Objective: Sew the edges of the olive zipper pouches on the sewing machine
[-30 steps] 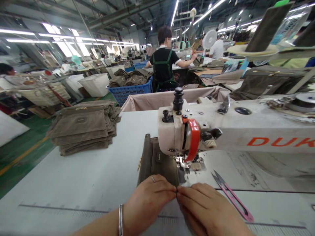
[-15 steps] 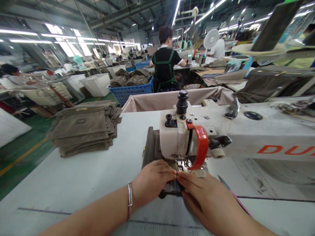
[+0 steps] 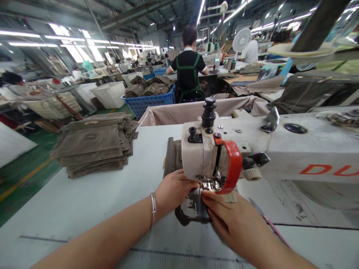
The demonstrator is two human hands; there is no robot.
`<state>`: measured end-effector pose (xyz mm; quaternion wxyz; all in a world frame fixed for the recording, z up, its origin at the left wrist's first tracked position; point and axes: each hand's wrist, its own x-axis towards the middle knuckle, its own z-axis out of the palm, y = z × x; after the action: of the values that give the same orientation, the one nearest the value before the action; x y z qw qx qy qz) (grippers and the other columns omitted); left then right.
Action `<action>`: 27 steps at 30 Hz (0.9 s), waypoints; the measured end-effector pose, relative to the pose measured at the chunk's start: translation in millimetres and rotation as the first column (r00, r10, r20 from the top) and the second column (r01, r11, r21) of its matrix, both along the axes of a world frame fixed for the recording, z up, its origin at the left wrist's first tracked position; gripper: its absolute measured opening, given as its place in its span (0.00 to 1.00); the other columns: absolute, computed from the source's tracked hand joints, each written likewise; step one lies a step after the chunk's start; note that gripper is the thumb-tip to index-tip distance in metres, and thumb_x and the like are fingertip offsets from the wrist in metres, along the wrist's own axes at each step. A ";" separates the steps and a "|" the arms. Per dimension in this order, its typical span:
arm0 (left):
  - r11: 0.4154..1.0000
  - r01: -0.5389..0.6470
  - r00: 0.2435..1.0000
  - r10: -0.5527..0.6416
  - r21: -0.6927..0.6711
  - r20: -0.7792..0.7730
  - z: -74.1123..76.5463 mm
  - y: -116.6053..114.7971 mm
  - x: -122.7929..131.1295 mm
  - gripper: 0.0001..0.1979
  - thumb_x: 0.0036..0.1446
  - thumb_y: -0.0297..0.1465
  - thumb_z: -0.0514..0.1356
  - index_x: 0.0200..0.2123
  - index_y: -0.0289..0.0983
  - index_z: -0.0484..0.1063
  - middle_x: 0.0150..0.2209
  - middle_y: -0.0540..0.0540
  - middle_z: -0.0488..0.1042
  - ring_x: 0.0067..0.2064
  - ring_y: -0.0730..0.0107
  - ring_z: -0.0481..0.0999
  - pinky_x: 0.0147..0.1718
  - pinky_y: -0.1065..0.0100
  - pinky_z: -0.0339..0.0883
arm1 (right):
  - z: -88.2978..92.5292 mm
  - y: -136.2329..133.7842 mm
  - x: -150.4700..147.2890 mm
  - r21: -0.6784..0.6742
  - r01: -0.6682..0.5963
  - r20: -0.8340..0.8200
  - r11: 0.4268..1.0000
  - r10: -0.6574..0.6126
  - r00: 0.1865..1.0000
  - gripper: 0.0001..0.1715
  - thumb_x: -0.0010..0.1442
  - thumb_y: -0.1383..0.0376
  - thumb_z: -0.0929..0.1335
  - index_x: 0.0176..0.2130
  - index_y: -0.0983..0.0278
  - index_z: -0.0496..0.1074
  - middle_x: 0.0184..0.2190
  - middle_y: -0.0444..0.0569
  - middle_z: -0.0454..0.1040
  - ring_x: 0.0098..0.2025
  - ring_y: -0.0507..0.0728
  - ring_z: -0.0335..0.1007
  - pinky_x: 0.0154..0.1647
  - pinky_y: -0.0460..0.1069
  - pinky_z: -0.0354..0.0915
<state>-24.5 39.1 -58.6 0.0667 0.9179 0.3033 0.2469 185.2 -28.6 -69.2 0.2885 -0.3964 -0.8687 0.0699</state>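
Note:
A brown fabric piece (image 3: 173,155) with a thick folded edge lies under the head of a white sewing machine (image 3: 196,153). My left hand (image 3: 174,188), with a silver bangle at the wrist, is closed on its near end, fingertips beside the presser foot (image 3: 208,185). Across from it, my right hand (image 3: 235,218) has its fingers pressed together, the tips just in front of the foot; whatever they hold is hidden. Bare metal plate (image 3: 193,205) shows between the hands. The red guard (image 3: 233,164) curves above my right fingers.
A stack of brown fabric pieces (image 3: 89,144) lies on the table at left. Scissors (image 3: 269,220) with a pink handle rest right of my right hand. Behind the machine are a pink cloth-lined bin (image 3: 168,115), a blue basket (image 3: 150,102) and a co-worker (image 3: 189,67) seen from behind.
The fabric piece has moved away from me under the machine head, uncovering the metal plate. My left hand has moved slightly forward; the right has barely moved. The view has shifted a little.

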 end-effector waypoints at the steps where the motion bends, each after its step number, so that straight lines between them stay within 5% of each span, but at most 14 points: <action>1: 1.000 -0.008 1.000 0.008 -0.002 0.000 -0.4 -0.3 -0.1 0.09 0.61 0.23 0.58 0.37 0.38 0.77 0.39 0.50 0.80 0.45 0.69 0.77 0.52 0.67 0.67 | -0.5 0.1 0.0 -0.009 0.000 0.002 1.000 0.000 1.000 0.17 0.61 0.71 0.61 0.49 0.64 0.71 0.47 0.51 0.74 0.47 0.62 0.68 0.48 0.61 0.70; 13: 0.996 -0.084 0.996 0.083 -0.027 -0.038 0.8 0.0 -0.5 0.09 0.57 0.22 0.61 0.36 0.40 0.79 0.37 0.50 0.80 0.46 0.66 0.77 0.50 0.67 0.69 | -3.3 0.0 -0.7 -0.037 0.014 0.056 0.999 -0.012 0.998 0.17 0.62 0.71 0.61 0.49 0.64 0.71 0.48 0.51 0.74 0.47 0.61 0.68 0.48 0.60 0.69; 23: 0.981 -0.184 0.977 0.175 -0.068 -0.124 19.5 -32.8 22.2 0.10 0.56 0.18 0.61 0.39 0.35 0.76 0.41 0.47 0.79 0.43 0.64 0.77 0.48 0.63 0.69 | 0.2 0.1 0.3 -0.075 0.016 0.070 0.997 -0.011 0.997 0.17 0.63 0.71 0.61 0.49 0.64 0.71 0.48 0.51 0.74 0.48 0.61 0.67 0.50 0.59 0.67; 27: 0.968 -0.210 0.975 0.196 -0.139 -0.108 21.7 -34.3 10.6 0.09 0.57 0.23 0.62 0.42 0.36 0.75 0.42 0.47 0.78 0.45 0.65 0.75 0.50 0.62 0.68 | 1.3 -0.7 0.9 -0.095 0.007 0.082 0.995 0.001 0.997 0.17 0.63 0.70 0.62 0.49 0.63 0.72 0.49 0.50 0.74 0.49 0.61 0.66 0.51 0.60 0.66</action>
<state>-13.9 4.7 -36.9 0.0957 0.8850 0.4160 0.1858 186.1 -29.3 -67.9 0.2336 -0.4136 -0.8749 0.0946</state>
